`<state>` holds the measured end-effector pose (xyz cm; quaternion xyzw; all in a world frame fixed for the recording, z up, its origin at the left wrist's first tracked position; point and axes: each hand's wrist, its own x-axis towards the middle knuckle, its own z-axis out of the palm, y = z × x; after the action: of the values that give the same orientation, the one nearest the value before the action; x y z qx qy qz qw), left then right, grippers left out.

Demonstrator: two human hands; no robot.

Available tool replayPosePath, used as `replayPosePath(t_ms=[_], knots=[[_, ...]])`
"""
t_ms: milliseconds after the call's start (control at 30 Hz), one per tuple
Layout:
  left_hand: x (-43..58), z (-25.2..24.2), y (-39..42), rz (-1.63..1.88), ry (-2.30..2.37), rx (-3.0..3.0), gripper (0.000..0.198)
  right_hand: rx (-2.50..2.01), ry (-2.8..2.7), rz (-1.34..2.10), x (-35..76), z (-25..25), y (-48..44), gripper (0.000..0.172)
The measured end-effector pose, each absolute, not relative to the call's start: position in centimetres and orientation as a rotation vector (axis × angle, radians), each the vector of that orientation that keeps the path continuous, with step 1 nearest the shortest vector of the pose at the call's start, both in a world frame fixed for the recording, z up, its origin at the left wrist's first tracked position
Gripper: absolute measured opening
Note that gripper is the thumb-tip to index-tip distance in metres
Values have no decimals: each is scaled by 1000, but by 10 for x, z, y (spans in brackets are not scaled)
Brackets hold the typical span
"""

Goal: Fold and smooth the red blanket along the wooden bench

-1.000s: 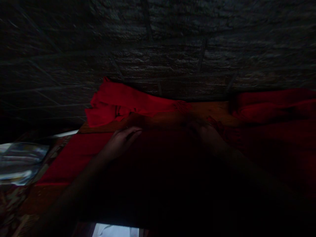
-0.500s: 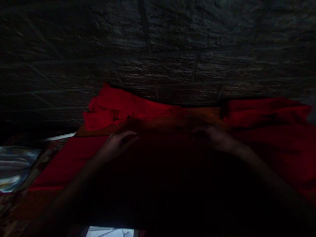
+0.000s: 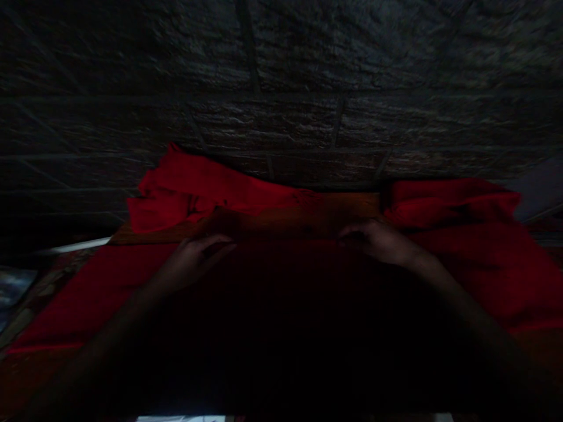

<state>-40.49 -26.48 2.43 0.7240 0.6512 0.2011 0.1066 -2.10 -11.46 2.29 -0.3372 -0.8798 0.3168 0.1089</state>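
Observation:
A wide red cloth (image 3: 479, 269) lies spread flat over a wooden table, its middle lost in deep shadow. At its far edge, left of centre, my left hand (image 3: 200, 256) has thumb and fingers brought together on the fabric. My right hand (image 3: 378, 239) pinches the same edge right of centre, fingers bent inward. Between the hands the cloth's edge runs nearly straight. Fingertips of both hands are dim and partly hidden by the dark.
A crumpled red cloth (image 3: 189, 190) rests at the table's back left, and a folded red bundle (image 3: 448, 202) at the back right. Bare wood (image 3: 352, 202) shows between them. A dark brick-patterned wall (image 3: 290, 120) stands right behind. Something shiny (image 3: 15, 287) lies at far left.
The view has swung slightly to the right, so the cloths and wall appear further left. Both hands stay at the cloth's far edge with little visible movement of their own.

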Motion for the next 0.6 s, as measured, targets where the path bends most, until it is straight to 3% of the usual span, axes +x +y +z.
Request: replayPosePath(t_ms=[267, 600], knots=[[-407, 23, -262, 571, 1916, 2125, 55, -1073, -2632, 750, -25, 26, -116, 20], [-408, 24, -267, 637, 1910, 2091, 42, -996, -2623, 623, -32, 15, -127, 29]])
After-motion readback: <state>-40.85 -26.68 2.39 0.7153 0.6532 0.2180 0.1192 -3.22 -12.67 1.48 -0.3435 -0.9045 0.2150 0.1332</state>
